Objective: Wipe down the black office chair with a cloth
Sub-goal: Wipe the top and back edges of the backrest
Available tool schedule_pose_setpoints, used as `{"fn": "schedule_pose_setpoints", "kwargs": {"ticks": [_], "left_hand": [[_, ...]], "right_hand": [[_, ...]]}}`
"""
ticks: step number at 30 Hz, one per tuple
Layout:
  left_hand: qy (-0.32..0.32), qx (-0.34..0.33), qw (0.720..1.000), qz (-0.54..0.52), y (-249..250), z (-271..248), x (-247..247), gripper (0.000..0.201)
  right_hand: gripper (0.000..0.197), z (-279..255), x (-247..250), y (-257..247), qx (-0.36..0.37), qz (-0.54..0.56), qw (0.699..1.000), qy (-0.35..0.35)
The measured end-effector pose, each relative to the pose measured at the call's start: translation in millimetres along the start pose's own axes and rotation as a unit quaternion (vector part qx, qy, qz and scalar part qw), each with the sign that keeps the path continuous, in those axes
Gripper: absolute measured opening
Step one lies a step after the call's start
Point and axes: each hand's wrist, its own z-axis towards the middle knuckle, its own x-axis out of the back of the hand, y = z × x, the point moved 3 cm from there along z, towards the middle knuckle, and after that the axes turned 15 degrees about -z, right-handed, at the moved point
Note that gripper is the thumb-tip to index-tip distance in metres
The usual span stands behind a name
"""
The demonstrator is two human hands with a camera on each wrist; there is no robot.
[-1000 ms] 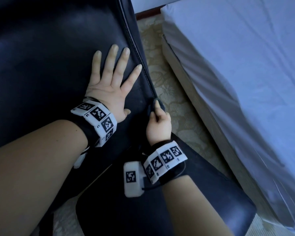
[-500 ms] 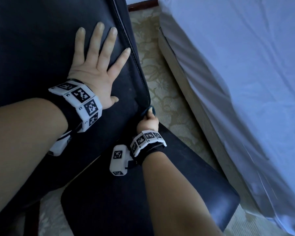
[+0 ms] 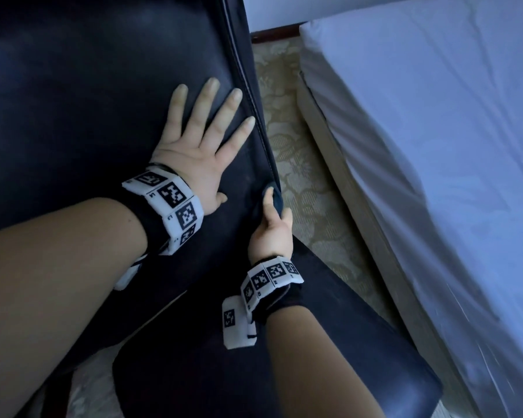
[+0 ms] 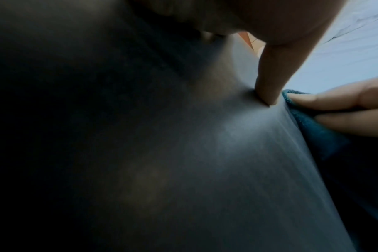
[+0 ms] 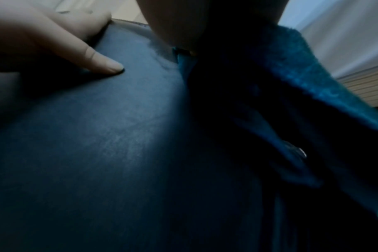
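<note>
Left hand [image 3: 194, 152] flat with fingers spread on the black chair back [image 3: 88, 101], right hand [image 3: 272, 233] pinching a blue cloth [image 5: 302, 71] around its edge.

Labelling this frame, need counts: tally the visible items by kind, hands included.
Hands: 2, left hand and right hand
Office chair: 1, black office chair
Cloth: 1, teal cloth
Bed: 1, bed
Wrist marker bands: 2, and
Total: 7
</note>
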Motion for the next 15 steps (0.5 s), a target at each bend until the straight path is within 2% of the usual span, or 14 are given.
{"fn": "schedule_pose_setpoints", "kwargs": {"ticks": [3,6,7,10,15], "left_hand": [[0.0,0.0,1.0,-0.017,1,-2,0,0.116],[0.006,-0.003,1.0,-0.021,1,-3,-2,0.116],[0.007,-0.005,1.0,-0.02,2,-4,-2,0.117],[0.012,-0.007,1.0,-0.023,2,-5,-2,0.118],[0.006,0.011,1.0,0.005,3,-2,-5,0.119]], "right_hand": [[0.067,-5,8,-7,0.019,-0.01,0.999,0.048],[0.065,-5,30,-35,0.118,-0.008,0.98,0.161],[0.065,0,36,-44,0.149,-0.011,0.973,0.176],[0.064,19,40,-53,0.186,-0.042,0.97,0.15],[0.07,24,17,-3,0.096,-0.023,0.994,0.051]]}}
